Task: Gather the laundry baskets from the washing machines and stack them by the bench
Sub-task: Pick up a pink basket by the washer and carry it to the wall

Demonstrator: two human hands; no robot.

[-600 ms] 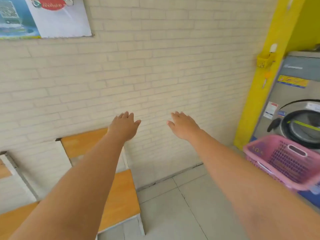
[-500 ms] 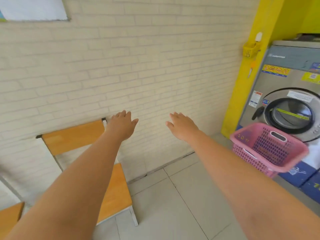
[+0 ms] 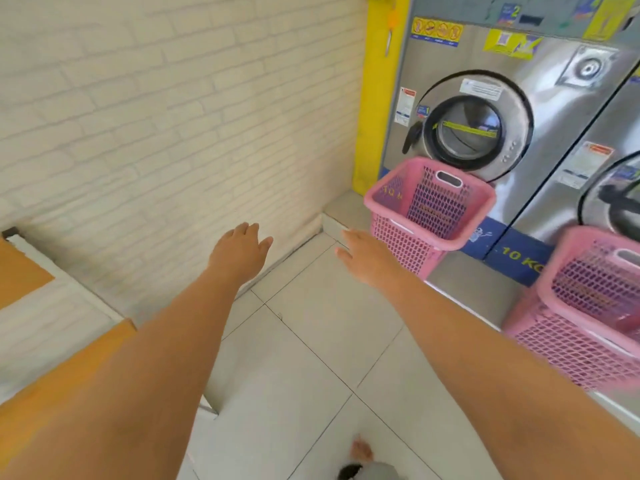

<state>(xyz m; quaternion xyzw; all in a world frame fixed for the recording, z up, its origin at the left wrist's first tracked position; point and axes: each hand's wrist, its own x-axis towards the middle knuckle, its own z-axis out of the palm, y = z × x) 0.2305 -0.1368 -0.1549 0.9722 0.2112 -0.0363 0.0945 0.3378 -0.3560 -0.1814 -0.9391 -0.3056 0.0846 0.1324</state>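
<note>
The nearest target, a pink laundry basket (image 3: pixel 427 211), sits on the raised ledge (image 3: pixel 341 211) in front of the left washing machine (image 3: pixel 485 109), tilted a little, its slotted handle (image 3: pixel 449 179) on the far rim facing up. A second pink basket (image 3: pixel 588 306) sits to its right, before the next machine (image 3: pixel 595 157), partly cut off by the frame edge. Neither is gathered yet.

The right hand (image 3: pixel 367 258) reaches toward the first basket with fingers spread and nothing in it, its fingertips just short of the basket's lower wall. The left hand (image 3: pixel 239 252) is also empty and spread wide, out over the floor tiles (image 3: pixel 311 341) near the brick wall (image 3: pixel 173 116).

To do this step well, the hands probably should go to opposite rims rather than the thin mesh sides, one near the handle slot, and lift straight up off the ledge so the base clears the edge. The basket looks light and empty, so it should carry easily to the bench (image 3: pixel 20 271) at the left.
</note>
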